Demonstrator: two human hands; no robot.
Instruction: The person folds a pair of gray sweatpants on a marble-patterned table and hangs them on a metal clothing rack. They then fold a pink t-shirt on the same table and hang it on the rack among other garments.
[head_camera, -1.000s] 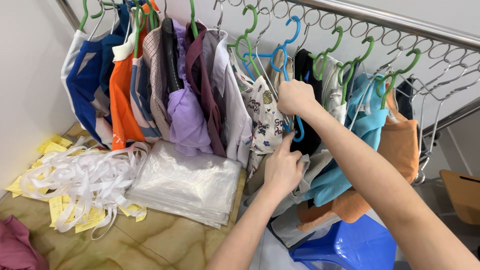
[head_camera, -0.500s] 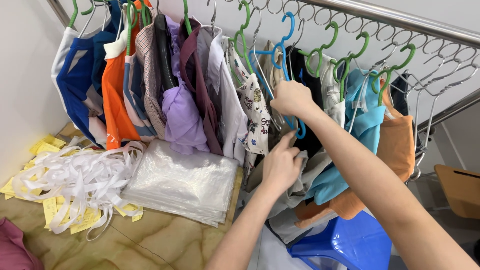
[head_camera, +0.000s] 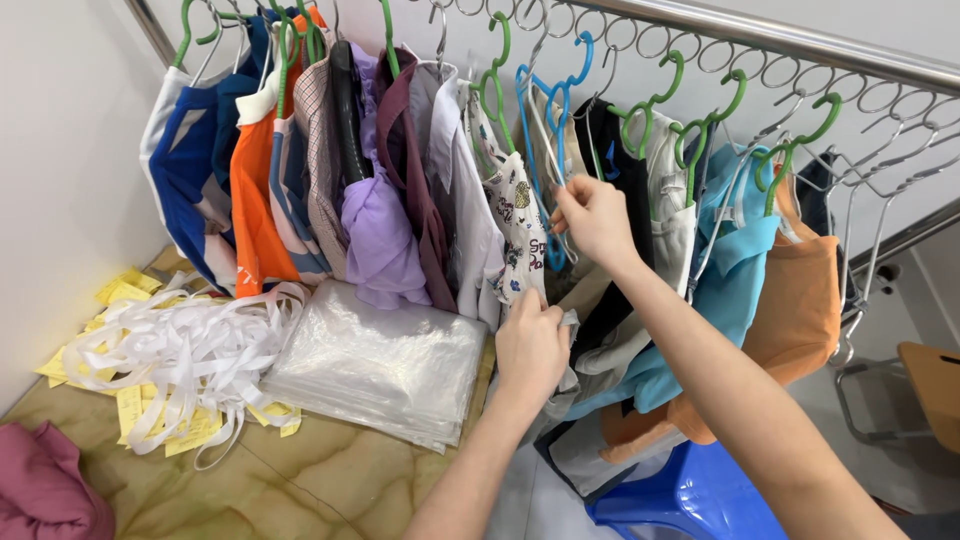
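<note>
My right hand (head_camera: 592, 220) is raised among the hanging clothes and grips the lower part of a blue hanger (head_camera: 548, 105) and the white wire hanger beside it. Below it, my left hand (head_camera: 530, 345) pinches the hem of a grey-white garment (head_camera: 575, 335) hanging under that hanger. A white printed shirt (head_camera: 518, 230) hangs just left of my hands. A black garment (head_camera: 622, 160) and a light blue shirt (head_camera: 740, 260) hang just to the right. All hang from ring hooks on a metal rail (head_camera: 760, 40).
On the marble surface lie a stack of clear plastic bags (head_camera: 380, 365), a tangle of white straps (head_camera: 180, 350), yellow paper slips (head_camera: 125, 295) and a pink cloth (head_camera: 45, 490). A blue plastic stool (head_camera: 690, 495) stands below the rack, a wooden chair (head_camera: 930, 380) at far right.
My view has tilted down and shifted right, so the rack sits higher and further left. My right hand has kept hold of the hangers; my left hand has dropped slightly along the garment's hem.
</note>
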